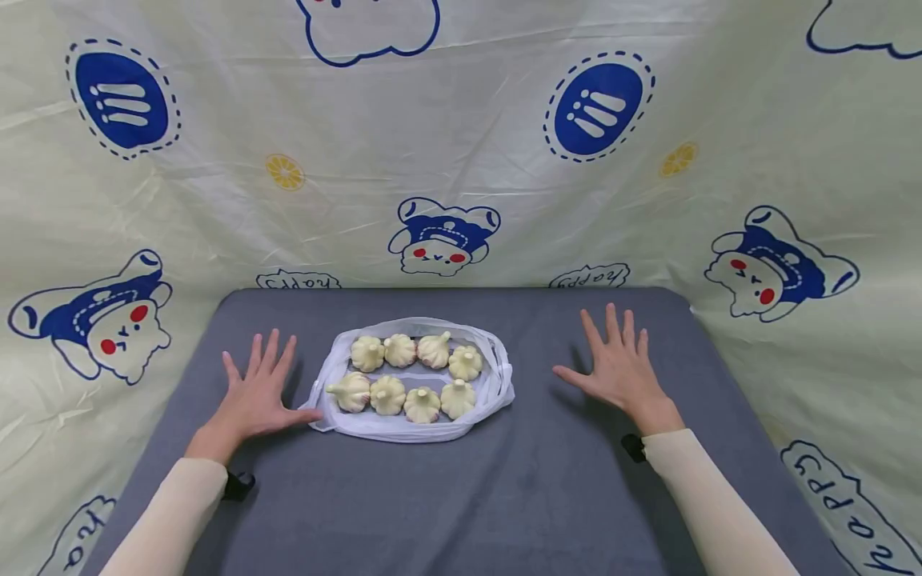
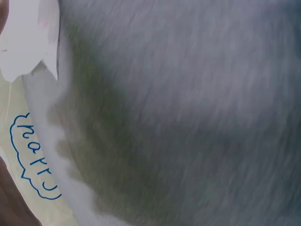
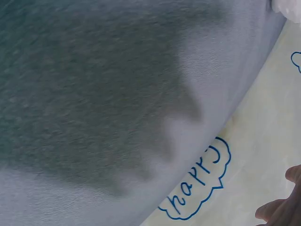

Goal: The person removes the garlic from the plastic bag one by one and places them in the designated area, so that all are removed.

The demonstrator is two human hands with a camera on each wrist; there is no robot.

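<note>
A white plastic bag (image 1: pixel 414 432), its rim rolled down into an oval, lies on the table with several garlic bulbs (image 1: pixel 387 395) inside in two rows. My left hand (image 1: pixel 257 398) is spread wide at the bag's left, its thumb tip overlapping the bag's edge in the head view. Well to the right of the bag, my right hand (image 1: pixel 619 368) hovers with fingers spread, its shadow falling on the cloth. Neither hand holds anything. In the left wrist view, part of the bag (image 2: pixel 28 42) appears at the upper left corner.
A grey cloth covers the table (image 1: pixel 403 512). Behind and beside it hangs a pale curtain (image 1: pixel 475 104) printed with cartoon bears and blue ovals. Each wrist carries a small black device, such as the one at the right cuff (image 1: pixel 634 448).
</note>
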